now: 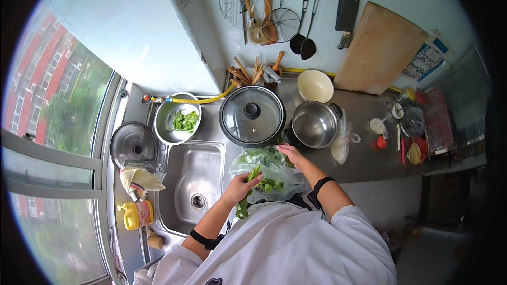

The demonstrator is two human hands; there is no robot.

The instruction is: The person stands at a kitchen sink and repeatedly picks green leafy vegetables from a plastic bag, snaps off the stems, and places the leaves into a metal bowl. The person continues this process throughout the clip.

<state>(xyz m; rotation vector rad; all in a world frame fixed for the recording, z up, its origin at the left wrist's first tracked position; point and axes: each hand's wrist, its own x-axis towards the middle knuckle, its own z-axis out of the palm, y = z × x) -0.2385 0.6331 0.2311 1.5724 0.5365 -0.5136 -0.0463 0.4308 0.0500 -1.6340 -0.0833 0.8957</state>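
My left hand is closed on a small bunch of leafy greens, whose leaves hang below the fingers. It is beside a clear plastic bag with more greens inside, at the front of the steel counter. My right hand rests at the bag's upper right part, fingers stretched out; whether it grips the plastic is unclear. Left of the bag is a stainless steel sink. A metal basin behind the sink holds some loose green leaves.
A wide pan with a glass lid sits behind the bag. Right of it are a steel pot, a cream bowl and a knotted plastic bag. A metal lid, cloth and yellow pump bottle line the sink's left side.
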